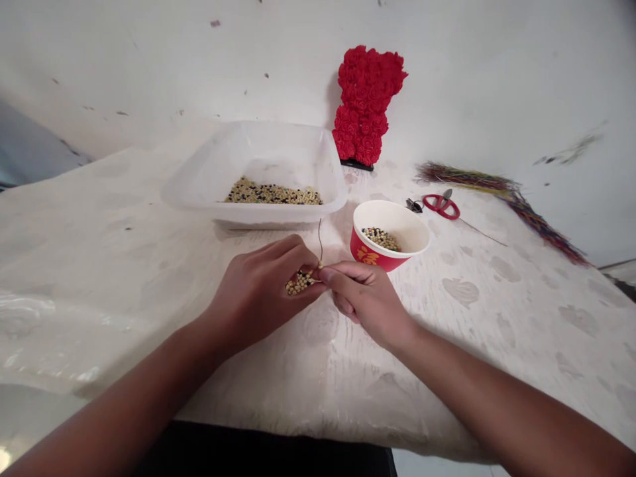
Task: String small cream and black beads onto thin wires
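The left hand (258, 297) curls closed around a strand of cream beads (300, 284) on thin dark wire (320, 242), and the right hand (362, 303) pinches its end tightly, just near a glossy red paper cup (370, 250).

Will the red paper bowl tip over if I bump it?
Probably. The red paper bowl looks thin and light, and wider at top than base. The small pile of beads inside adds little weight and would likely roll out.

I'm looking at a short run of small cream beads (299, 284) threaded tightly on thin dark wire, its bare end rising upright and curving slightly toward the far side.
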Motion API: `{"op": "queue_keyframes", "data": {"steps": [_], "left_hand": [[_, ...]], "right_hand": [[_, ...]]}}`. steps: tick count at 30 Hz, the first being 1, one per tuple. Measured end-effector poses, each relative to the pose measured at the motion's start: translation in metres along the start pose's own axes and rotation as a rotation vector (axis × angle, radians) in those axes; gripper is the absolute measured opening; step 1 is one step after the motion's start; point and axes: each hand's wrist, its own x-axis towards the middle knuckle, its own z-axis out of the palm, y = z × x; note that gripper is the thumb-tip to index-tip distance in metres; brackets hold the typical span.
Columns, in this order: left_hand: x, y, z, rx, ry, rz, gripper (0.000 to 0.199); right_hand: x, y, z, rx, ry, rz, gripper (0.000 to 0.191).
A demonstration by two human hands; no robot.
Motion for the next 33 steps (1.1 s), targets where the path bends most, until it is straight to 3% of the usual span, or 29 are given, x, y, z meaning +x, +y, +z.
{"op": "queue_keyframes", "data": {"steps": [12,17,33], "left_hand": [[-0.007,-0.002,0.005,-0.025,0.099,0.054,0.007],[-0.009,-0.004,0.006,-0.015,0.159,0.152,0.006],[-0.014,-0.003,0.000,0.112,0.215,0.293,0.020]], "right_hand": [[0.003,0.002,0.000,-0.029,0.042,-0.023,0.018],[0.003,0.003,-0.001,0.029,0.017,0.003,0.024],[0.005,0.005,-0.002,0.052,0.017,-0.001,0.028]]}}
